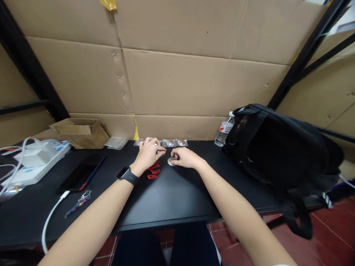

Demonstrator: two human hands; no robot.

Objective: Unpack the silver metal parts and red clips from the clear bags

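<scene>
On the black table (172, 195), my left hand (148, 152), with a dark smartwatch at the wrist, is curled in a pinch on a small red piece. Several red loops (153, 170) lie just under and in front of it. My right hand (185, 157) rests knuckles up beside it, fingers closed on a small round silver disc (171, 161) that lies on the table. A row of small clear packets with round silver parts (175, 142) sits behind both hands against the cardboard wall.
A black backpack (285, 147) fills the right side, with a water bottle (224, 131) beside it. At left are an open cardboard box (80, 131), a white power strip with cables (36, 159), a dark phone (80, 171), a pen and a keyring (79, 203). A small plastic bag (116, 142) lies near the box.
</scene>
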